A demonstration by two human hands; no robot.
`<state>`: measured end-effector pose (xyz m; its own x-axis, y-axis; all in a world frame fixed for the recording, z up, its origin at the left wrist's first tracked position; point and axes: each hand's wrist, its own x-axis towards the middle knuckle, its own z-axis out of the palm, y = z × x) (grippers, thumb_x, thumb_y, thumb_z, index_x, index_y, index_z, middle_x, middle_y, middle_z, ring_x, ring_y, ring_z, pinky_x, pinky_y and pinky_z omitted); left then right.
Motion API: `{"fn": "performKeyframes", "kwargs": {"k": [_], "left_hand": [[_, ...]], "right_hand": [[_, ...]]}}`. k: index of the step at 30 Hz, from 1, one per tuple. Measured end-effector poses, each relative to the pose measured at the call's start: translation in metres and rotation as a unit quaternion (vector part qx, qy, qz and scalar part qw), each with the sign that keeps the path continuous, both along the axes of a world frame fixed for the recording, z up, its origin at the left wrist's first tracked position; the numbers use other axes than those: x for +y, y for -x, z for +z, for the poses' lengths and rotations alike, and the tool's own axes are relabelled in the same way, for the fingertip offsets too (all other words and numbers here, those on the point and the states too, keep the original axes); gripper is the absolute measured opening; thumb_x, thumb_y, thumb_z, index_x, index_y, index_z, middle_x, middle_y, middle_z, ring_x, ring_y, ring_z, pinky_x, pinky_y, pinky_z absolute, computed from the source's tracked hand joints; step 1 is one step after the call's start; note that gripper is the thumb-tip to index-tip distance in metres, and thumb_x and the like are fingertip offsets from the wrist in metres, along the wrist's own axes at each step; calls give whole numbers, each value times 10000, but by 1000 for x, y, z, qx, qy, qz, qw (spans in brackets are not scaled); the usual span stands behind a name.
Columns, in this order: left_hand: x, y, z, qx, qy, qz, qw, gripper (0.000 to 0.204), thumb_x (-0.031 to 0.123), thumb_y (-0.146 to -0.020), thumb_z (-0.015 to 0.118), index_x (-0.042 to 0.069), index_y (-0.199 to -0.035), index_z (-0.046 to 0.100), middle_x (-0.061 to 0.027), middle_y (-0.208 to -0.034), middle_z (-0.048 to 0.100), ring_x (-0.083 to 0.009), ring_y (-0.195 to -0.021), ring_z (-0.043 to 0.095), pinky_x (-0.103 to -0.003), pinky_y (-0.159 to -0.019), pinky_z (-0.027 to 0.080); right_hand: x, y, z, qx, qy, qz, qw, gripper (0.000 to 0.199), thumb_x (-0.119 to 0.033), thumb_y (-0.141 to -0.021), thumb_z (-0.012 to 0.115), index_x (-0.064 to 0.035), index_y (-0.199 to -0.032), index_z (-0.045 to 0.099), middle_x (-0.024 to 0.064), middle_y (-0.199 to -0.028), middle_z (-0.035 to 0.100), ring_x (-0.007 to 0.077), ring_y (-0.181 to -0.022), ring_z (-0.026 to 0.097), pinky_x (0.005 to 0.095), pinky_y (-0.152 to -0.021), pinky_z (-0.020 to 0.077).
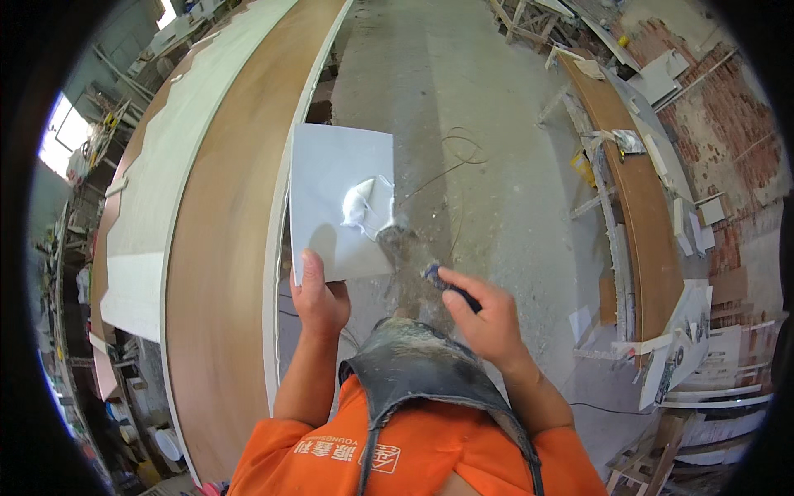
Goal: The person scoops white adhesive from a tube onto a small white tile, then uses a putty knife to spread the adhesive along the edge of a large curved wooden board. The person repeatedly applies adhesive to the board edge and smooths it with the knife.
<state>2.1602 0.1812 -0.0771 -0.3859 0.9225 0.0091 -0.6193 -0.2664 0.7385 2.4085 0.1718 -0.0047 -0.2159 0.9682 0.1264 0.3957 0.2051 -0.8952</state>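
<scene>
My left hand [318, 298] grips the lower edge of a flat white board [331, 153], thumb on top and the other fingers underneath. A wet-looking mound of white paste [358, 203] lies on the board toward its right side, with a thin smear beside it. Just right of the board's lower corner, my right hand [488, 322] is closed around the dark handle of a putty knife [463, 295], its index finger stretched along it. The knife's blade is blurred and hard to make out against the grey floor.
A long bench with a brown panel [227, 190] and white edging runs along my left. At the right stands another long brown panel [641, 223] on a rough support, with white offcuts near a brick wall [719, 165]. A thin cord [459, 157] lies on the floor [513, 190].
</scene>
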Motion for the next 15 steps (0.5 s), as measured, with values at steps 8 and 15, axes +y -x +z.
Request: {"fn": "performKeyframes", "kwargs": {"k": [8,15], "left_hand": [[101,44,34,62,66,-71,993,524,395,-1028,552,-14,-1356,535,-146,-1258,647,-252,-1130,644,-407,-979,511],[142,27,10,-23,143,22,989,608,455,-1052,452,-37,-1408,482,-182,-1381,583,-310,-1247,588,-449,-1071,457]], "right_hand": [[179,-25,14,-59,-86,195,975,280,-87,-846,704,-67,-1121,748,112,-812,679,237,-661,611,320,-618,487],[323,16,0,-41,-183,372,909,361,-52,-821,701,-81,-1180,692,129,-908,676,277,-750,648,344,-668,526]]}}
